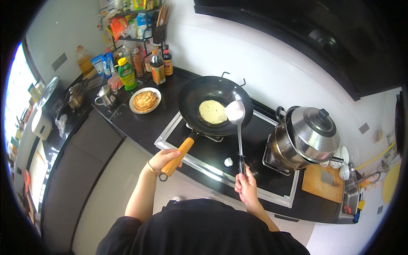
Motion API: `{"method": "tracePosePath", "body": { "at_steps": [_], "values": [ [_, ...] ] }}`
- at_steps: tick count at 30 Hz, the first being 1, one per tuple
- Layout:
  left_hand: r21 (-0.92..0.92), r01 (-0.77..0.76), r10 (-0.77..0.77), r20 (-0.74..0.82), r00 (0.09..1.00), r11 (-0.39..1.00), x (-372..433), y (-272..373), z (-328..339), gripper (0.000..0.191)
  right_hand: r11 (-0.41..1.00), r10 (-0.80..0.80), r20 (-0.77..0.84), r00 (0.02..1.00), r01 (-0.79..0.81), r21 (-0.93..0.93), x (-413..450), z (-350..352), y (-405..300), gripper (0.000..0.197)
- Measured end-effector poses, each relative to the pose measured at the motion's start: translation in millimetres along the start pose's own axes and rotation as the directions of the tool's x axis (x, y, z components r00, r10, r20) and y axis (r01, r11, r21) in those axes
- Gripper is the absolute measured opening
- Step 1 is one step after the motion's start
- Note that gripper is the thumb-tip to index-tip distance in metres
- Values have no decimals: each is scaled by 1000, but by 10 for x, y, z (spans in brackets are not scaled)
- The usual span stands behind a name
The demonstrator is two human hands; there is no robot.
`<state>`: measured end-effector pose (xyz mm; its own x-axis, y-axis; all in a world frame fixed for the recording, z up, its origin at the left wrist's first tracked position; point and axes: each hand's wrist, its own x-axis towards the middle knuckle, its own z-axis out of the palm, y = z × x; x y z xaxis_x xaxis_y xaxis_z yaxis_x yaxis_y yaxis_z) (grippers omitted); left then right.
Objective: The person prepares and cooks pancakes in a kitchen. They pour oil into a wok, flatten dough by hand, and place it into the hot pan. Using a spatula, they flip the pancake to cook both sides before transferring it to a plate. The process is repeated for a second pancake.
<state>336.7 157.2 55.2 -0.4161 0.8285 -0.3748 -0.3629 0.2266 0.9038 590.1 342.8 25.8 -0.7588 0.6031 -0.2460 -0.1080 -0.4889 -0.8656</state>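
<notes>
My left hand (pixel 165 161) is closed around the orange handle of a black wok (pixel 191 98), which stands on the left burner of the gas hob. In the wok lies a round, pale yellow pancake (pixel 213 112) with green flecks. My right hand (pixel 246 185) grips the black handle of a metal wok spatula (pixel 235 112). The spatula's wide blade is over the right side of the wok, close to the pancake's right edge; whether it touches the wok cannot be told. To the left of the wok, a white plate (pixel 131 107) holds a stack of browned pancakes (pixel 145 101).
A large lidded steel pot (pixel 295 143) occupies the right burner. Beyond it are a wooden cutting board (pixel 323 183), bowls and a sink (pixel 350 199). Sauce bottles (pixel 157 68) and a rack line the back left. A range hood (pixel 287 35) hangs above.
</notes>
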Motion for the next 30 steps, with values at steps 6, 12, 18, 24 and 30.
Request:
{"method": "tracePosePath", "body": {
  "at_steps": [6, 12, 18, 24, 30],
  "values": [
    [-21, 8, -8, 11, 1000, 1000, 40, -85, -49, 44, 1000, 4, -11, 1000, -4, 24, 8, -51, 37, 49],
    [-55, 3, 0, 52, 999, 998, 68, -167, -73, 44, 1000, 1, -4, 1000, -1, 28, -11, -52, 57, 44],
    [-67, 9, -5, 60, 998, 998, 57, -184, -57, 46, 999, 1, -30, 1000, 0, 38, -29, -44, 86, 43],
    [22, 83, -84, 72, 994, 996, 95, -10, -93, 40, 999, -20, -17, 1000, 21, 26, -23, -1, 31, 45],
    [151, 232, -258, 180, 949, 961, 260, 192, -51, 30, 998, 10, -17, 1000, -9, 66, -25, 16, -9, 46]
  ]
}}
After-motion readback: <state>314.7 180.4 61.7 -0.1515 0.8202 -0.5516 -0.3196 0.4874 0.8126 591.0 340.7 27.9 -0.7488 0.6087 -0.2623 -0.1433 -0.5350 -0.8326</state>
